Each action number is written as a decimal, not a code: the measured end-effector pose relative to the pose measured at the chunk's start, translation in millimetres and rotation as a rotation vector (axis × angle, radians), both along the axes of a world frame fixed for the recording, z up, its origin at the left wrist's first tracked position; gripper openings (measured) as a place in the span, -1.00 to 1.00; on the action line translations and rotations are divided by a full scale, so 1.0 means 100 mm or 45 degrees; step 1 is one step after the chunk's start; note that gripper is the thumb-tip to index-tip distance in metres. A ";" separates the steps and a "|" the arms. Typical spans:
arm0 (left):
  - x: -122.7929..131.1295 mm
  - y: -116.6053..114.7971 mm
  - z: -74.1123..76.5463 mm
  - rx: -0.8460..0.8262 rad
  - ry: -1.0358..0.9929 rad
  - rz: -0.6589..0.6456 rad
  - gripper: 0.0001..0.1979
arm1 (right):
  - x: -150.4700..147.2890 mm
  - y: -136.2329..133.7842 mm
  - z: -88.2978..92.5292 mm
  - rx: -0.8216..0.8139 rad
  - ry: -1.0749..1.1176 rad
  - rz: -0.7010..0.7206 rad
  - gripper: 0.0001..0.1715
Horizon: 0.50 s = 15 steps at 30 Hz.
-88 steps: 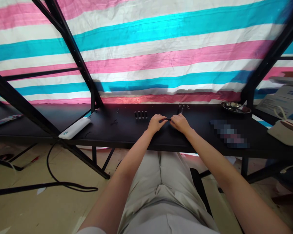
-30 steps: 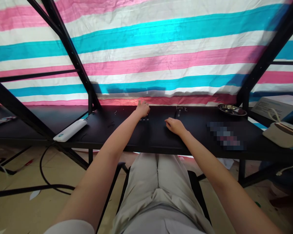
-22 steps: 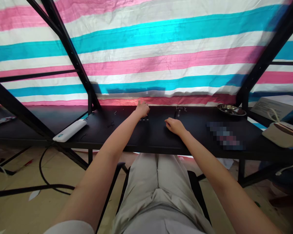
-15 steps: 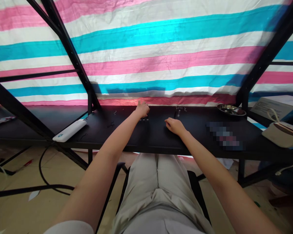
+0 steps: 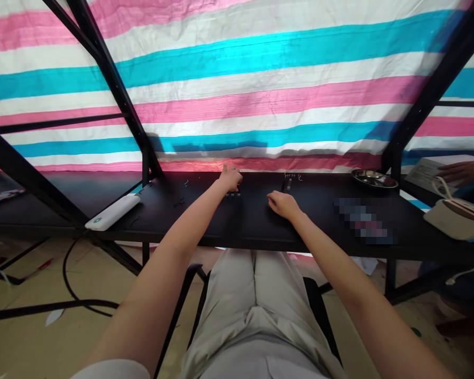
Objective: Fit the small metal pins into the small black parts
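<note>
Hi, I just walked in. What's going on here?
A seated person is at a black table. Their left hand reaches over a short row of small dark pieces, while their right hand lies on the tabletop, apparently holding nothing, near a second small cluster. A steel dish sits further right. Another person's hand shows at the far right edge, beside a pale box.

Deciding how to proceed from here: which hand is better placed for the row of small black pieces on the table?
Left, probably. The left hand is right at the row of small black pieces, at the table's far side. The right hand rests farther off to the side on the black table.
</note>
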State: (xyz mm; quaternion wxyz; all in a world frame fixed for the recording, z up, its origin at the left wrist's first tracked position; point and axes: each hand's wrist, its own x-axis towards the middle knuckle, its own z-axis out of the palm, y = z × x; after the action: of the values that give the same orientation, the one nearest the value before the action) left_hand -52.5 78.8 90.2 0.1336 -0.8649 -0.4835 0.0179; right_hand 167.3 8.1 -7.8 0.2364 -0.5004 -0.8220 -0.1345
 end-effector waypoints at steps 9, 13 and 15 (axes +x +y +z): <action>0.41 -0.57 -0.04 0.250 -0.464 -0.355 -0.72 | 0.25 0.07 0.06 -0.218 0.451 -0.816 -0.67; 0.56 -0.77 -0.34 0.313 -0.808 -0.251 -0.78 | 0.37 0.18 -0.01 -0.407 0.529 -0.934 -0.53; 0.59 -0.80 -0.53 0.334 -0.915 -0.218 -0.78 | 0.38 0.24 -0.03 -0.435 0.537 -0.939 -0.49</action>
State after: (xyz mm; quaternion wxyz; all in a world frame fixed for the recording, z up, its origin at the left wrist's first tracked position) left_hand 6.7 -1.5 37.3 0.0663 -0.8288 -0.4238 -0.3593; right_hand 205.5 32.5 -11.0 0.2490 -0.8078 -0.5332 0.0325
